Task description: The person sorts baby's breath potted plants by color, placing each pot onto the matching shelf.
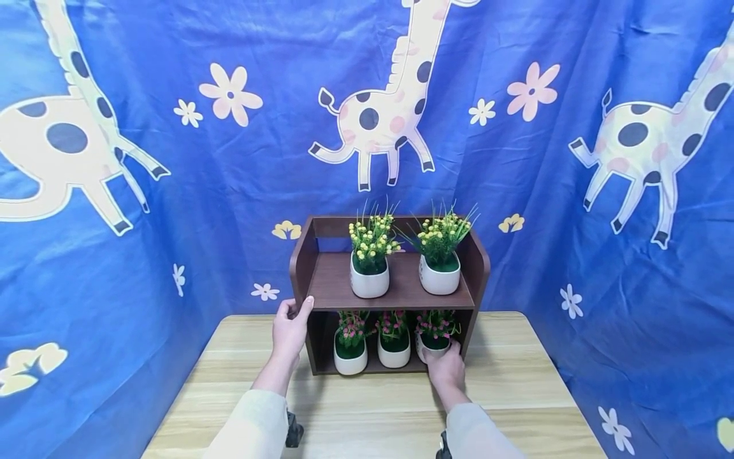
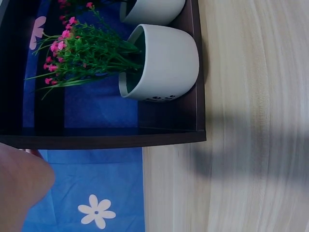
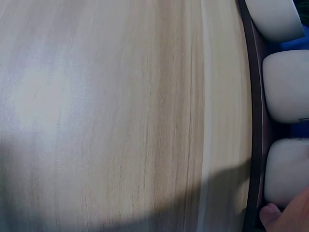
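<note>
A dark brown two-tier shelf (image 1: 395, 299) stands on the table. My left hand (image 1: 289, 328) grips its left side panel, thumb at the front edge and fingers on the outer side. On the lower tier, my right hand (image 1: 447, 370) holds the right-hand white flowerpot (image 1: 431, 352) with pink flowers, thumb on one side and fingers on the other. In the right wrist view the thumb lies against this pot (image 3: 285, 169). A middle pot (image 1: 394, 355) and a left pot (image 1: 350, 362), both with pink flowers, stand beside it in a row.
On the upper tier stand two white pots with yellow flowers, one left of centre (image 1: 369, 284) and one at the right (image 1: 440, 281). The light wood table (image 1: 367, 414) extends in front. Blue cloth (image 1: 229, 191) with giraffes and flowers hangs behind and at both sides.
</note>
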Action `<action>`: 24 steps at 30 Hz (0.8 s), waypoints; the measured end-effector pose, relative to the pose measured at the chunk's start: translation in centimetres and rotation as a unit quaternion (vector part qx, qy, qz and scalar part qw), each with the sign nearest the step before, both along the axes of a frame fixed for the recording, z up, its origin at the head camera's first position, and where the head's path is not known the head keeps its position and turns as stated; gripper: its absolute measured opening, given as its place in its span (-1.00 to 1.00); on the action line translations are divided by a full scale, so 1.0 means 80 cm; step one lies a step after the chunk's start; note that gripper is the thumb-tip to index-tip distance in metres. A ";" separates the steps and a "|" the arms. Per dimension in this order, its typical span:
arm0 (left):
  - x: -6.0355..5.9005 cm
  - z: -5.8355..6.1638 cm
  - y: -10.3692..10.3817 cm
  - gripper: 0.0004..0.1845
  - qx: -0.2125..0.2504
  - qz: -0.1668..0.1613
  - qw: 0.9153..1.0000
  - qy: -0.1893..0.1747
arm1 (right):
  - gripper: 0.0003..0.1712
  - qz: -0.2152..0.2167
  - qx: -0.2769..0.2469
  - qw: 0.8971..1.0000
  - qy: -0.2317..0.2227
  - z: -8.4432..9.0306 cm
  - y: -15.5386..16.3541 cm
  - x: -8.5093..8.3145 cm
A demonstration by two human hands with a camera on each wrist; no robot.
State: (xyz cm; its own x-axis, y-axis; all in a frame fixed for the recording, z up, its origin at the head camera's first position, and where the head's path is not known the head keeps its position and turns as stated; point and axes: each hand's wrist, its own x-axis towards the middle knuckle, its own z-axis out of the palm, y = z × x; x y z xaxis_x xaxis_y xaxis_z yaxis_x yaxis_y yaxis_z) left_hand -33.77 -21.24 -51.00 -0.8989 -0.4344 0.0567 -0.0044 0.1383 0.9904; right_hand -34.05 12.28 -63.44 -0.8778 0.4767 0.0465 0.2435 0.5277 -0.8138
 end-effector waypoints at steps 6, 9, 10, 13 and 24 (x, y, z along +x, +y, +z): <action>-0.006 0.000 0.001 -0.43 -0.004 0.002 1.000 0.000 | -0.03 0.009 0.002 1.000 0.016 0.005 0.001 0.001; -0.011 0.001 0.001 -0.40 -0.010 0.002 1.000 0.001 | -0.02 0.022 0.005 1.000 0.013 0.008 0.002 0.003; -0.012 0.002 0.001 -0.39 -0.014 0.000 1.000 0.002 | -0.01 0.026 0.006 1.000 0.010 0.008 0.001 0.004; -0.013 0.003 -0.001 -0.38 -0.035 0.003 0.999 0.001 | 0.03 0.039 0.001 0.999 0.007 0.008 -0.002 0.012; 0.027 -0.042 -0.034 -0.38 -0.333 -0.055 0.941 0.001 | -0.09 0.109 -0.004 0.994 -0.013 -0.004 0.003 0.065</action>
State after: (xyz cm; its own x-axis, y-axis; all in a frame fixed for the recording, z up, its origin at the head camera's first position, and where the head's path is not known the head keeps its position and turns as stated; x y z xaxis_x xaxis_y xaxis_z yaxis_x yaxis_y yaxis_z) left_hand -31.61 -23.95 -54.38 -0.9357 -0.2067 0.2860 0.0483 0.7279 0.6840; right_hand -28.82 12.54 -63.76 -0.9614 0.2744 0.0183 0.1453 0.5635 -0.8132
